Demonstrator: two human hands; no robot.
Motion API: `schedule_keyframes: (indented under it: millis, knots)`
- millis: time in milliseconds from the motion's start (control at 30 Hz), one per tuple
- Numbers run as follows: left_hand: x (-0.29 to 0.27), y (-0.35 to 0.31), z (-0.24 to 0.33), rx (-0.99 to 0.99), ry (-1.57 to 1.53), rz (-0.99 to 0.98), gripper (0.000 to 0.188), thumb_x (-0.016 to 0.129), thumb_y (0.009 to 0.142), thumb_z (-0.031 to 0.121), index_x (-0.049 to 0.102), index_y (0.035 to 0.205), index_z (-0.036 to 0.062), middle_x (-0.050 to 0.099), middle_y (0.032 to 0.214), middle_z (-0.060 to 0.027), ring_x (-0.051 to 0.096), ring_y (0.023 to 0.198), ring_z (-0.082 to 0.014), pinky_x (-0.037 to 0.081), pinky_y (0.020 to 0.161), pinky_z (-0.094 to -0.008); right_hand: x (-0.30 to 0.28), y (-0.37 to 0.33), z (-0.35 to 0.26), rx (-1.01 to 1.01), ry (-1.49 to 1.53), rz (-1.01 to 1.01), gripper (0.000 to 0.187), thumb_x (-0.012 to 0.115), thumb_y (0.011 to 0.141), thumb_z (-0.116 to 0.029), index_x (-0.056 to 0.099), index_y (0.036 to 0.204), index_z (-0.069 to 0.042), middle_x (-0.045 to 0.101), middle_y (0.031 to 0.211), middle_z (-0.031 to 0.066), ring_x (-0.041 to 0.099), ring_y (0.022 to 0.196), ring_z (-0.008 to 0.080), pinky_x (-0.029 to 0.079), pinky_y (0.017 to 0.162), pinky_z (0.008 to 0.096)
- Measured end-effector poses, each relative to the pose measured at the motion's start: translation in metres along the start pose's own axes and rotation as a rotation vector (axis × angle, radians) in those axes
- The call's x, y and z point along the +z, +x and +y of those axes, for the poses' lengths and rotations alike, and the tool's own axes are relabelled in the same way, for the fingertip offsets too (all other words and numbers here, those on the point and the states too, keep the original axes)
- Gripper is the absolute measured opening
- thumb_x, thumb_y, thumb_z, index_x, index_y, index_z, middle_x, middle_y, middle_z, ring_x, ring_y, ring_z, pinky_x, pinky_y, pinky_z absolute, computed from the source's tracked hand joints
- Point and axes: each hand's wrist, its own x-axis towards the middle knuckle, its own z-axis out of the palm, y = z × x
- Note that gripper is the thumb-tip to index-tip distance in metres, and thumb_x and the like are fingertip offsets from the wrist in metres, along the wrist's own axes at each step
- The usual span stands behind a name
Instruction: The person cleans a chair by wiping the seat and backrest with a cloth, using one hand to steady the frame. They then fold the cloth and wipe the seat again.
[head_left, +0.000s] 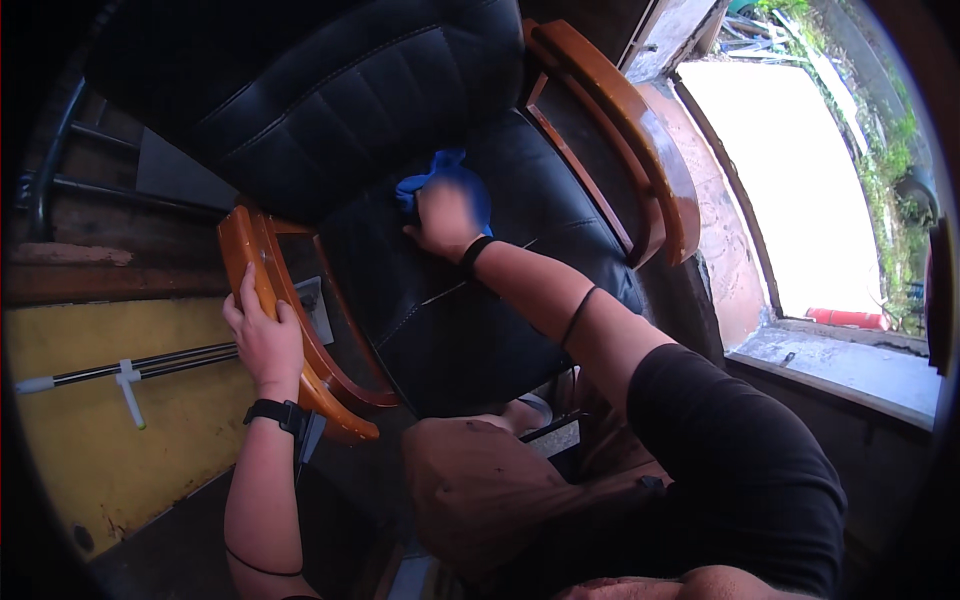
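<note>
A black leather-look chair (470, 340) with stitched seams and wooden arms fills the middle of the view. My right hand (447, 212) presses a crumpled blue cloth (447, 160) onto the seat near the backrest. Blur hides its fingers in part; the cloth shows beyond and beside the hand. At the chair's left side, my left hand (268, 345) grips the orange-brown wooden armrest (240, 245), with the forefinger lying along it. The other armrest (625, 100) rises at the right, untouched by either hand.
Black rods with white fittings (130, 375) lie on a yellow board (130, 460) at the left. A dark metal frame (50, 160) stands behind it. At the right is a bright window opening with a sill (840, 375). My knee (470, 470) is close to the seat's front edge.
</note>
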Motion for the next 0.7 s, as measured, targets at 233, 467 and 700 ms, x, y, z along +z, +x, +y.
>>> schedule_keyframes:
  millis: [233,467,700]
  knots:
    - [0.004,-0.001,-0.005,0.034,-0.024,0.025,0.064,0.061,0.095,0.015,0.036,0.152,0.0305,0.037,0.147,-0.0146,0.055,0.125,-0.0373,0.051,0.101,-0.0447,-0.007,0.027,-0.040,-0.305,0.287,-0.061,0.039,0.063,0.090,-0.012,0.065,0.129,-0.015,0.058,0.129,0.0128,0.053,0.121,0.0329,0.042,0.103,0.0449]
    - [0.001,-0.002,0.001,0.022,-0.003,-0.011,0.065,0.063,0.094,0.015,0.036,0.152,0.0280,0.036,0.145,-0.0177,0.056,0.123,-0.0393,0.053,0.099,-0.0464,-0.152,0.150,0.040,-0.429,0.200,0.934,0.052,0.068,0.078,-0.001,0.065,0.128,-0.016,0.059,0.128,0.0127,0.054,0.119,0.0355,0.043,0.105,0.0459]
    - [-0.001,0.001,-0.005,0.017,-0.020,-0.012,0.064,0.063,0.095,0.015,0.036,0.152,0.0275,0.036,0.145,-0.0176,0.056,0.123,-0.0394,0.054,0.098,-0.0469,-0.096,0.127,0.104,-0.366,0.021,0.723,0.044,0.066,0.078,0.001,0.069,0.118,-0.016,0.064,0.119,0.0104,0.059,0.113,0.0330,0.051,0.096,0.0444]
